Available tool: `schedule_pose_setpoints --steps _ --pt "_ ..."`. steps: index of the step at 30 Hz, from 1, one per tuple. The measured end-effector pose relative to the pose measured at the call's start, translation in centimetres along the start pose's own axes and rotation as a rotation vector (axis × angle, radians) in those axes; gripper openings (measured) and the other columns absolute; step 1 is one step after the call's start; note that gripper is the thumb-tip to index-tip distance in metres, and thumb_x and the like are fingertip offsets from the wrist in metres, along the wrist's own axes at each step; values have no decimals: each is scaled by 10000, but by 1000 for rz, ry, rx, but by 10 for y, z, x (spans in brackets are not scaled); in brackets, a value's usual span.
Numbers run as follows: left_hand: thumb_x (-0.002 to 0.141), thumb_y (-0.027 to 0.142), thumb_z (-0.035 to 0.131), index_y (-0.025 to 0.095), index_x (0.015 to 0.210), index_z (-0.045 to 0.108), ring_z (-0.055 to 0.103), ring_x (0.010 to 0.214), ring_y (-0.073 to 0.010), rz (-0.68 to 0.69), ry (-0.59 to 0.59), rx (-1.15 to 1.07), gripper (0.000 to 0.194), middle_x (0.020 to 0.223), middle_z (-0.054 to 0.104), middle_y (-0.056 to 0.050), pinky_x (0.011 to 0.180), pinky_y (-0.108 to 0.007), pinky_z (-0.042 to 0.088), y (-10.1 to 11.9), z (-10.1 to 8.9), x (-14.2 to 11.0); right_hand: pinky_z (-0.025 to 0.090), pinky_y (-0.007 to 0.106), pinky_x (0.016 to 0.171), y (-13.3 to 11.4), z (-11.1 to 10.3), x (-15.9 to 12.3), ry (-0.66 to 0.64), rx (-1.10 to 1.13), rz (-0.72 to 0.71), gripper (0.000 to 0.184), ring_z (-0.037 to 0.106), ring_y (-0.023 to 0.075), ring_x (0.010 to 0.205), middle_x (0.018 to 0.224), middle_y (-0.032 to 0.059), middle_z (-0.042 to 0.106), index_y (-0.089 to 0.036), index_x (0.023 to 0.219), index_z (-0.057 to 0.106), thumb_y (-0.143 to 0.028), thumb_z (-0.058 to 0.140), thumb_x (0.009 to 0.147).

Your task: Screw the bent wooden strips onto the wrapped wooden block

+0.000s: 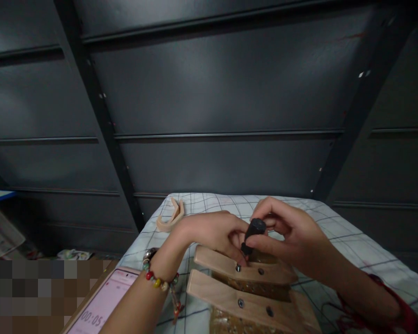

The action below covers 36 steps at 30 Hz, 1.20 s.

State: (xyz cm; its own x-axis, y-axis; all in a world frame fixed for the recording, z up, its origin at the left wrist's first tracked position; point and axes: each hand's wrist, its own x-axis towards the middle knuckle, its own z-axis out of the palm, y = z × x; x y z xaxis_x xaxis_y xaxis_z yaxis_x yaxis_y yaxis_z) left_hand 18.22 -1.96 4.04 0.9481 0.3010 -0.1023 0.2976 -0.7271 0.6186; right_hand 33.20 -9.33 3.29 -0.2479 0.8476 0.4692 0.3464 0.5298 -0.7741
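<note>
My right hand (289, 232) grips the black handle of a screwdriver (255, 231) between thumb and fingers, the tool tilted with its lower end towards the wood. Against it, my left hand (223, 236) has its fingers curled and pressed together near the screwdriver's lower end; what they pinch is hidden. Below both hands lies a pale curved wooden piece (212, 260) with a screw (238, 267) in one hole and a second dark hole beside it. Closer to me is a similar wooden piece (216, 288), also with a screw (241, 303) in it.
The wooden pieces rest on a brown, tape-wrapped block (226, 320) on a checked cloth (209, 202). Loose curved wooden parts (172, 218) lie at the far left of the cloth. A phone (104, 297) showing a timer is beside my left forearm. A dark metal wall (212, 93) rises behind.
</note>
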Motion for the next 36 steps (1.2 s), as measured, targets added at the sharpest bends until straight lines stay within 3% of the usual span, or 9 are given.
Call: schedule_pose_setpoints --steps 5,8,10,14,19,23,27,32,36 --pt "626 231 677 140 780 556 516 609 -87 -15 -20 63 216 683 582 31 529 -165 366 -2 0 0 459 234 527 -2 3 -1 -18 -129 -73 92 568 137 598 646 -13 579 -208 725 527 -163 588 673" --pt "619 219 679 129 814 557 522 689 -109 15 9 60 247 763 583 10 575 -178 382 -3 1 0 438 218 472 -1 3 -1 -24 -281 -177 201 559 125 564 708 -2 607 -205 888 551 -131 551 701" --pt "630 202 667 134 823 562 526 711 -110 12 9 47 230 782 586 10 597 -178 390 -2 0 -1 446 215 514 -1 1 -1 -39 -326 -251 277 576 123 621 787 3 627 -221 989 536 -116 515 734" --pt "644 226 658 149 825 580 528 684 -107 -4 0 131 212 768 604 16 595 -185 387 1 -1 -2 449 215 627 0 -1 -1 -41 -334 -332 278 586 120 709 814 -8 649 -241 990 556 -99 492 759" --pt "621 220 677 144 833 562 531 639 -99 -1 25 115 253 725 599 18 547 -174 380 0 -1 -2 443 208 491 4 2 -1 121 -327 -254 165 549 111 516 632 -29 599 -217 810 572 -157 613 662" --pt "632 183 666 149 799 557 539 625 -88 63 2 5 202 695 599 31 548 -164 388 -2 -1 -1 440 209 444 5 7 -1 144 -283 -173 170 549 117 494 610 -30 576 -214 769 539 -185 637 632" --pt "632 225 672 144 826 554 527 603 -90 62 27 10 241 675 579 27 529 -166 390 -3 -1 -1 440 222 456 4 2 -1 79 -302 -132 170 557 130 502 585 -31 579 -216 802 553 -191 627 651" --pt "627 254 676 153 879 569 529 640 -103 29 34 118 292 729 597 15 558 -184 387 -3 -1 -1 461 241 658 3 -13 -1 -83 -300 -298 238 596 145 776 895 16 635 -249 1010 535 -181 503 785" --pt "617 247 682 141 827 580 549 620 -101 -9 31 56 257 708 609 8 543 -174 397 -2 0 -1 449 218 619 1 -16 0 -58 -362 -359 215 590 120 691 800 1 644 -233 945 560 -115 477 785"
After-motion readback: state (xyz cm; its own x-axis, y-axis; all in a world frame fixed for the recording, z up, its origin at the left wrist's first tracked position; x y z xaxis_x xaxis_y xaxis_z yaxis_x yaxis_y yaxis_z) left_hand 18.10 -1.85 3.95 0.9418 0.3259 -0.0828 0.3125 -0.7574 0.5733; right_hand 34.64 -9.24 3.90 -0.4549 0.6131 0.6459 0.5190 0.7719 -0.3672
